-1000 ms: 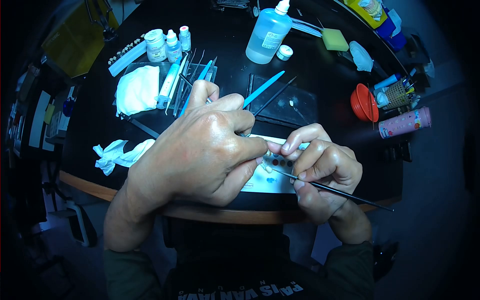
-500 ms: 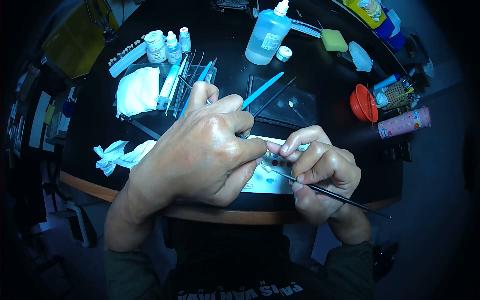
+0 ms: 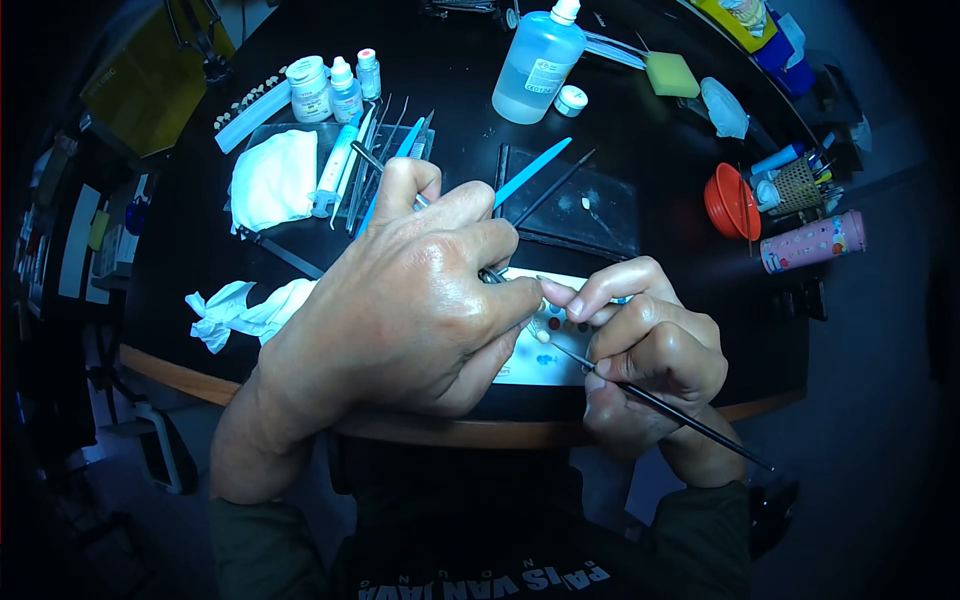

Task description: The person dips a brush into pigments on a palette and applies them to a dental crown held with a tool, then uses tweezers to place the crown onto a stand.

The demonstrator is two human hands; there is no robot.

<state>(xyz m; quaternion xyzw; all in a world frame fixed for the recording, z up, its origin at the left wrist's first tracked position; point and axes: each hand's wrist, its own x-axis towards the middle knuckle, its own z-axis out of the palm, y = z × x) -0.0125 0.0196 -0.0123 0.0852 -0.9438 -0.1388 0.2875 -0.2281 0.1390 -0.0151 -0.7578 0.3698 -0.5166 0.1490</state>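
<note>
My left hand (image 3: 420, 290) is closed around a slim dark metal tool (image 3: 367, 155), whose upper end sticks out above the knuckles. Below its fingertips, a small cream tooth-shaped piece (image 3: 543, 337) shows at the tool's lower end; my fingers hide how it is held. In a pinch, my right hand (image 3: 655, 340) grips a thin black-handled brush (image 3: 690, 420). The brush's fine tip points left, close beside the tooth-shaped piece; contact cannot be made out. Fingertips of both hands nearly meet over a white palette (image 3: 520, 368) with small coloured wells, partly hidden by my hands.
Beyond the hands lie a dark slab (image 3: 580, 220), a blue-handled tool (image 3: 535, 172) and another brush (image 3: 570, 180). A large bottle (image 3: 535, 75) stands farther back. Left are a folded white cloth (image 3: 275, 180), crumpled tissue (image 3: 235, 315) and small bottles (image 3: 345, 95); right, a red bowl (image 3: 728, 205).
Both hands have shifted very slightly right in view, as have the bottle and slab. The brush tip sits slightly lower and farther from the tooth-shaped piece. Both grips stay the same.
</note>
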